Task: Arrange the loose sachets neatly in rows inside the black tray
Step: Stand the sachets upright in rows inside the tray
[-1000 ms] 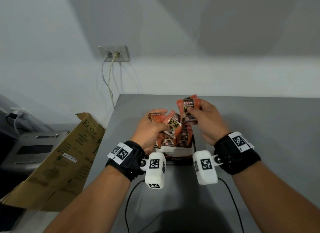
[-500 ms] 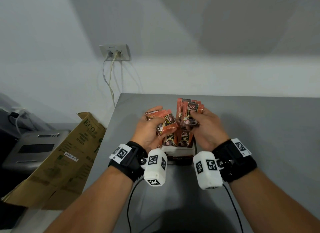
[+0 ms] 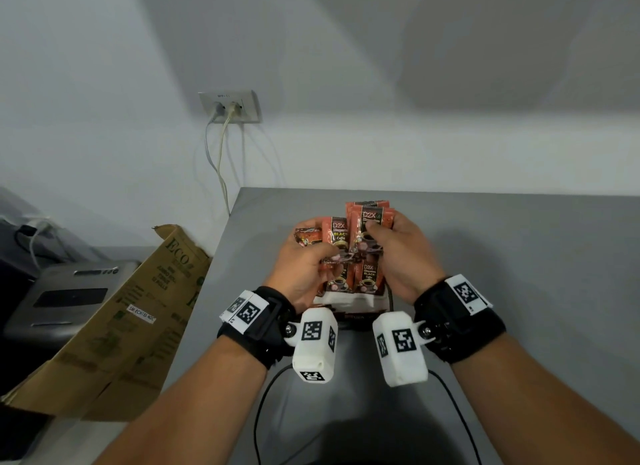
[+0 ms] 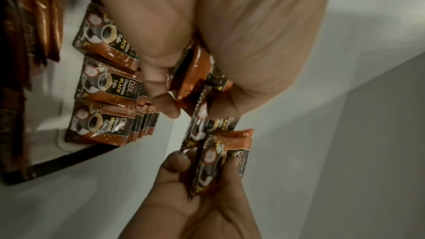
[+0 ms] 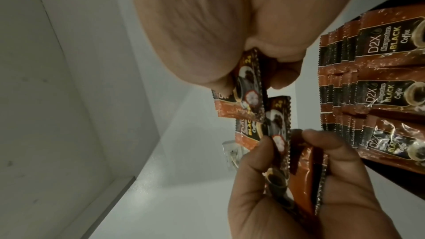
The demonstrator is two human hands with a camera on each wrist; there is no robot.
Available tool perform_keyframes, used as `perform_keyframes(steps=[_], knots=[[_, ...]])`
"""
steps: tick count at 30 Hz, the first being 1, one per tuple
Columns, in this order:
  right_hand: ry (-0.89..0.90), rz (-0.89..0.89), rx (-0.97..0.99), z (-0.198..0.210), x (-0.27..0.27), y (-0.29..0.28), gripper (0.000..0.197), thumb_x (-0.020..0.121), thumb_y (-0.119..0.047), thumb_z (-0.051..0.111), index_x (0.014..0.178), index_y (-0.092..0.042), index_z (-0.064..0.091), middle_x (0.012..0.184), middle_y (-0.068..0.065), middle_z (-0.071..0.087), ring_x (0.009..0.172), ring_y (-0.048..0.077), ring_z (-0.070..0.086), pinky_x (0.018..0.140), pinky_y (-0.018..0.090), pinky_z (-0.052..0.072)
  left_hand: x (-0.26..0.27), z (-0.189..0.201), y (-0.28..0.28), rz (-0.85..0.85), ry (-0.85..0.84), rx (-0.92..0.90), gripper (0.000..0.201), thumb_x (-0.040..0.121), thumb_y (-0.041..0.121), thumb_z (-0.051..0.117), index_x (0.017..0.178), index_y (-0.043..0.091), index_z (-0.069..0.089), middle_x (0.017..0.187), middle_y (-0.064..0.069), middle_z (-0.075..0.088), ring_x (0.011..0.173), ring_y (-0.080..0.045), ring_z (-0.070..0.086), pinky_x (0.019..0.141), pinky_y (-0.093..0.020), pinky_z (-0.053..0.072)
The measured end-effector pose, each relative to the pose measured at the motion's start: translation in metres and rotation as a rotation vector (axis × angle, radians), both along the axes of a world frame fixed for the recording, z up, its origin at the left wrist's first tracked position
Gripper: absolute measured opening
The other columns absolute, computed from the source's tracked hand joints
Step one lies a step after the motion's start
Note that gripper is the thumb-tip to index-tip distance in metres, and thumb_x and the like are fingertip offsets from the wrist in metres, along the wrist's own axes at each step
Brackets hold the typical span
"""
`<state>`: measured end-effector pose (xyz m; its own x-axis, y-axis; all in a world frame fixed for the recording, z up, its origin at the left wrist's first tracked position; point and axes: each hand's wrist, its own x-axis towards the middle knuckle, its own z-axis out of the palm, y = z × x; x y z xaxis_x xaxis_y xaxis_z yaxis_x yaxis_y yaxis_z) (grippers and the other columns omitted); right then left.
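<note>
Orange and black coffee sachets (image 3: 367, 280) stand in rows inside the black tray (image 3: 360, 317), lined in white, right in front of me. My left hand (image 3: 325, 257) grips a few loose sachets (image 3: 335, 234) above the tray's left side. My right hand (image 3: 372, 229) pinches a small stack of sachets (image 3: 372, 215) beside them, almost touching. In the left wrist view the left hand's sachets (image 4: 200, 72) hang over the filled rows (image 4: 108, 86) and the tray rim (image 4: 57, 165). In the right wrist view my right hand pinches a sachet (image 5: 248, 97) by its lower end.
The grey table (image 3: 519, 274) stretches to the right and behind the tray. A flattened cardboard box (image 3: 114, 326) leans at the table's left edge beside a grey machine (image 3: 69, 298). Cables hang from a wall socket (image 3: 228, 106), and black cords (image 3: 259, 412) trail between my forearms.
My right hand has come down and left with its sachets, close to the left hand. The left hand's sachet has turned upright. Both hands sit a little lower over the tray.
</note>
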<state>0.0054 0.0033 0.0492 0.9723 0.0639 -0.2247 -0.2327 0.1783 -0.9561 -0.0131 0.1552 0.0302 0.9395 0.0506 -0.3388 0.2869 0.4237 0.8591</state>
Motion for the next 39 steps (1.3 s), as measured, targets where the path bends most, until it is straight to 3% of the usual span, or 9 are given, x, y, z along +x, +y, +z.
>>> perform_keyframes(steps=[3, 8, 11, 14, 19, 24, 31, 34, 39], knots=[[0.034, 0.063, -0.012, -0.003, -0.005, 0.001, 0.028, 0.101, -0.008, 0.049, 0.096, -0.021, 0.074, 0.099, 0.009, 0.077, 0.092, 0.026, 0.072, 0.089, 0.046, 0.057, -0.001, 0.001, -0.001, 0.007, -0.019, 0.010, 0.049, 0.081, -0.019, 0.061, 0.127, -0.003, 0.056, 0.088, -0.011, 0.072, 0.076, -0.024, 0.072, 0.066, -0.036, 0.059], [0.086, 0.077, -0.024, -0.007, -0.008, 0.003, 0.024, 0.101, -0.010, 0.050, 0.102, -0.017, 0.072, 0.100, 0.011, 0.076, 0.093, 0.029, 0.067, 0.089, 0.047, 0.054, -0.002, 0.001, -0.002, -0.036, -0.010, -0.039, 0.042, 0.088, -0.013, 0.050, 0.124, 0.007, 0.061, 0.103, -0.017, 0.072, 0.089, -0.033, 0.071, 0.073, -0.046, 0.060], [0.078, -0.002, 0.069, -0.005, -0.003, -0.008, 0.022, 0.102, -0.008, 0.049, 0.100, -0.014, 0.069, 0.094, 0.009, 0.076, 0.085, 0.027, 0.065, 0.078, 0.039, 0.051, -0.001, 0.002, 0.004, -0.004, 0.055, -0.129, 0.043, 0.091, -0.009, 0.038, 0.125, 0.005, 0.059, 0.110, -0.022, 0.069, 0.087, -0.035, 0.071, 0.074, -0.046, 0.061], [0.075, -0.002, 0.165, -0.002, -0.003, -0.016, 0.019, 0.102, -0.007, 0.049, 0.105, -0.009, 0.068, 0.089, 0.007, 0.075, 0.074, 0.019, 0.066, 0.062, 0.029, 0.051, -0.001, 0.003, 0.004, -0.013, 0.012, -0.093, 0.041, 0.091, -0.017, 0.047, 0.124, 0.006, 0.057, 0.108, -0.019, 0.070, 0.085, -0.032, 0.074, 0.071, -0.041, 0.062], [0.138, 0.094, 0.118, -0.013, -0.010, -0.006, 0.026, 0.101, -0.010, 0.050, 0.124, -0.004, 0.062, 0.107, 0.019, 0.070, 0.085, 0.029, 0.062, 0.067, 0.038, 0.048, 0.003, 0.003, -0.004, 0.056, -0.041, -0.030, 0.051, 0.082, -0.025, 0.055, 0.120, 0.009, 0.058, 0.095, -0.013, 0.070, 0.078, -0.022, 0.072, 0.062, -0.034, 0.058], [0.037, 0.038, -0.009, -0.010, -0.001, -0.002, 0.019, 0.100, -0.009, 0.053, 0.115, -0.011, 0.065, 0.108, 0.011, 0.075, 0.103, 0.032, 0.071, 0.093, 0.050, 0.055, -0.002, 0.005, -0.003, -0.021, -0.030, 0.020, 0.040, 0.080, -0.023, 0.057, 0.114, -0.002, 0.060, 0.093, -0.021, 0.070, 0.074, -0.030, 0.072, 0.057, -0.034, 0.058], [0.068, 0.113, -0.012, -0.011, -0.006, -0.002, 0.022, 0.100, -0.010, 0.053, 0.105, -0.017, 0.074, 0.105, 0.009, 0.076, 0.105, 0.030, 0.070, 0.100, 0.049, 0.051, 0.000, 0.002, 0.003, 0.074, -0.043, 0.084, 0.036, 0.082, -0.017, 0.064, 0.114, -0.002, 0.061, 0.096, -0.020, 0.071, 0.077, -0.026, 0.073, 0.059, -0.031, 0.057], [0.083, 0.149, -0.032, -0.013, -0.012, 0.003, 0.022, 0.101, -0.009, 0.052, 0.104, -0.017, 0.073, 0.102, 0.007, 0.077, 0.098, 0.025, 0.069, 0.092, 0.043, 0.055, 0.001, 0.001, 0.000, 0.046, -0.059, 0.096, 0.026, 0.085, -0.015, 0.060, 0.106, -0.002, 0.064, 0.092, -0.018, 0.071, 0.077, -0.026, 0.073, 0.058, -0.031, 0.056], [0.133, 0.032, 0.135, -0.010, -0.005, -0.006, 0.018, 0.100, -0.008, 0.050, 0.109, -0.003, 0.065, 0.098, 0.014, 0.073, 0.082, 0.024, 0.068, 0.075, 0.038, 0.052, 0.007, -0.001, 0.005, 0.056, 0.039, -0.004, 0.021, 0.097, 0.015, 0.051, 0.102, 0.007, 0.069, 0.091, -0.011, 0.072, 0.075, -0.022, 0.070, 0.065, -0.033, 0.055]])
